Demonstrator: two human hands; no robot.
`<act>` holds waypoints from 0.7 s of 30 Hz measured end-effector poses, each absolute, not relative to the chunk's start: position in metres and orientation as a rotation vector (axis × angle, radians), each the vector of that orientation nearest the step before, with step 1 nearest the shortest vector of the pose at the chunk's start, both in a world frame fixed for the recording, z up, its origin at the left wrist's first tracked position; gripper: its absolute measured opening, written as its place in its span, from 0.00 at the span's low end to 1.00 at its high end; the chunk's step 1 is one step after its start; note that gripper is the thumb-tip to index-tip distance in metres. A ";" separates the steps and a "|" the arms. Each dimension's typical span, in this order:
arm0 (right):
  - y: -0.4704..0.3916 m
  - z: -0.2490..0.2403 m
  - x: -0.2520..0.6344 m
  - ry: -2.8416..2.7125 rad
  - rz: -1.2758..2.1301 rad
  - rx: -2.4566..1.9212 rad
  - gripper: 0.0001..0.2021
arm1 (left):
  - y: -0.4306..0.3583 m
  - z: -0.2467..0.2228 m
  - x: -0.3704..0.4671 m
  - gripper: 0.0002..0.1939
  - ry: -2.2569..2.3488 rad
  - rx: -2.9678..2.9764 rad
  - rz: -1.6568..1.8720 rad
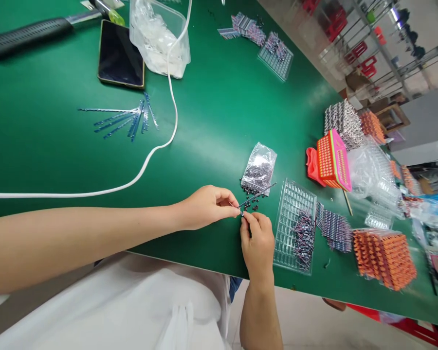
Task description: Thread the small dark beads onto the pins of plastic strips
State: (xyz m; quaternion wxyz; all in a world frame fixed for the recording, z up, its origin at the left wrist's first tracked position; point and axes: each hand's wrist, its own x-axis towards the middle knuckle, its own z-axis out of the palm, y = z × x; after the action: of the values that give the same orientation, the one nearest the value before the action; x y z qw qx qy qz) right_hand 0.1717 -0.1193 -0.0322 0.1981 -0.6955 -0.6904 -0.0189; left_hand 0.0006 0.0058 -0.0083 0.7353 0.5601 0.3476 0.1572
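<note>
My left hand (pixel 208 206) pinches a thin dark strip (pixel 257 195) that slants up to the right from its fingertips. Right beside it, my right hand (pixel 258 240) is closed in a pinch at a tiny dark piece (pixel 242 214), too small to name. The fingertips of both hands nearly meet. Just beyond them, small dark beads (pixel 254 207) lie loose by a clear plastic bag (pixel 260 165) of the same beads. To the right of my right hand is a clear compartment tray (pixel 288 226), with a pile of thin dark pieces (pixel 304 240) at its right side.
Blue twisted strips (pixel 133 119), a phone (pixel 120 56), a hammer (pixel 32 35) and a plastic tub (pixel 182 53) lie at the left. A white cable (pixel 149 155) crosses the table. Orange stacks (pixel 383 257), a basket (pixel 328 158) and a second tray (pixel 282 65) stand farther off.
</note>
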 end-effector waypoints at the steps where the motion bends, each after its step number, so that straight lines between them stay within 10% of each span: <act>1: -0.119 -0.032 0.172 -1.925 -0.041 -1.939 0.09 | 0.006 -0.009 0.000 0.11 0.760 1.234 0.352; 21: -0.128 -0.020 0.141 -1.196 0.204 -1.626 0.03 | -0.015 -0.005 -0.002 0.08 0.477 0.973 0.409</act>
State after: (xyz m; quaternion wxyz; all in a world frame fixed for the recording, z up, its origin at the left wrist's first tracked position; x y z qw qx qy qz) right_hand 0.1407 -0.1275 -0.0199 0.5283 -0.6806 -0.5004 0.0856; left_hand -0.0016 -0.0150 -0.0052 0.8369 0.4597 0.2256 0.1934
